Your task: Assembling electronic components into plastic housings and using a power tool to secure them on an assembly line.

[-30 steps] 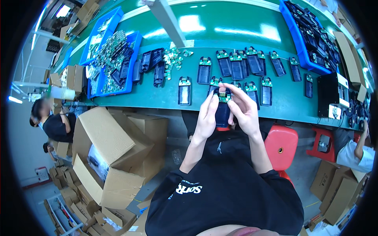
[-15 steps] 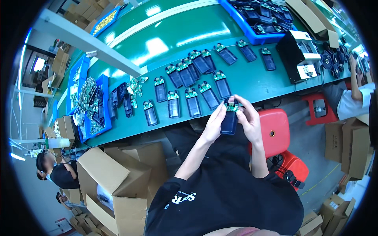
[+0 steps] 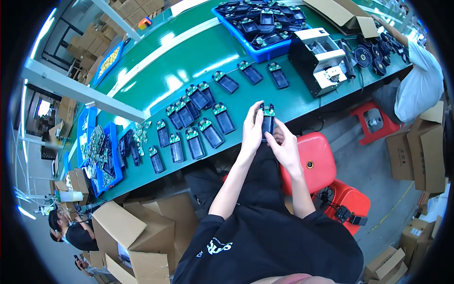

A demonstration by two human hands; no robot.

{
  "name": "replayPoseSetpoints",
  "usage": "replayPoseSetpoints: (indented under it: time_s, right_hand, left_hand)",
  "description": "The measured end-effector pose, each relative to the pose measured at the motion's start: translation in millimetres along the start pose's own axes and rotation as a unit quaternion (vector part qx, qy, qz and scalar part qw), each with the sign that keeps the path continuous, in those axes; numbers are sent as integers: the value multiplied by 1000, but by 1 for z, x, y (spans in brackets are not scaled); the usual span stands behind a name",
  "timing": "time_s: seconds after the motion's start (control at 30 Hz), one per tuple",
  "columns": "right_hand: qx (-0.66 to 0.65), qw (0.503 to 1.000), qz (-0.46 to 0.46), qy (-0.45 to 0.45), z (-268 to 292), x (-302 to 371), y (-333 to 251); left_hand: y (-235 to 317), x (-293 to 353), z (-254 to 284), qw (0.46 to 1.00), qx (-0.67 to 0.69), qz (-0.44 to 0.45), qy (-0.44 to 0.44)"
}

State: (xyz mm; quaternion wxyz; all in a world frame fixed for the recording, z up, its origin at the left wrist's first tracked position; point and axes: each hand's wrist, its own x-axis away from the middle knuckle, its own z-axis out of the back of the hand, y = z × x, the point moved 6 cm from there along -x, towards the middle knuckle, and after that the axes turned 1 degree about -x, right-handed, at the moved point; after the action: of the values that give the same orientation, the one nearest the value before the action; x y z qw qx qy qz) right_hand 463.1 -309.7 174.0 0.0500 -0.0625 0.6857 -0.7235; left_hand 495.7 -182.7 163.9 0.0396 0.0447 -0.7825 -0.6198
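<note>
Over the near edge of the bench, my left hand (image 3: 252,128) grips a dark blue plastic case (image 3: 267,127) along its left side. A small green circuit board (image 3: 268,112) sits at the case's far end. My right hand (image 3: 285,147) closes on the lower right part of the case, its thumb against the near end and its fingers curled. On the bench beyond my hands lie several similar cases with green boards, among them one case (image 3: 211,134) close to my left hand and another case (image 3: 224,118) beside it.
Blue bins hold circuit boards (image 3: 99,150) at left and cases (image 3: 265,19) at the back. A black and white machine (image 3: 318,61) stands at right, with black round parts (image 3: 373,57) beyond. A red stool (image 3: 309,161), an open carton (image 3: 125,227) and a co-worker (image 3: 418,71) are nearby.
The view has swung to the right. My right hand has gone from the board end down to the near end of the case, which is now turned narrower to view.
</note>
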Motion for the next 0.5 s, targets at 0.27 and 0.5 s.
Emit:
replayPoseSetpoints:
  time_s: [0.27, 0.5]
  right_hand:
    - [90, 994, 67, -8, 11, -53, -14]
    - [146, 982, 118, 21, 33, -70, -5]
  left_hand:
    - [21, -14, 11, 904, -372, -188, 96]
    - [31, -44, 1, 894, -437, -100, -4]
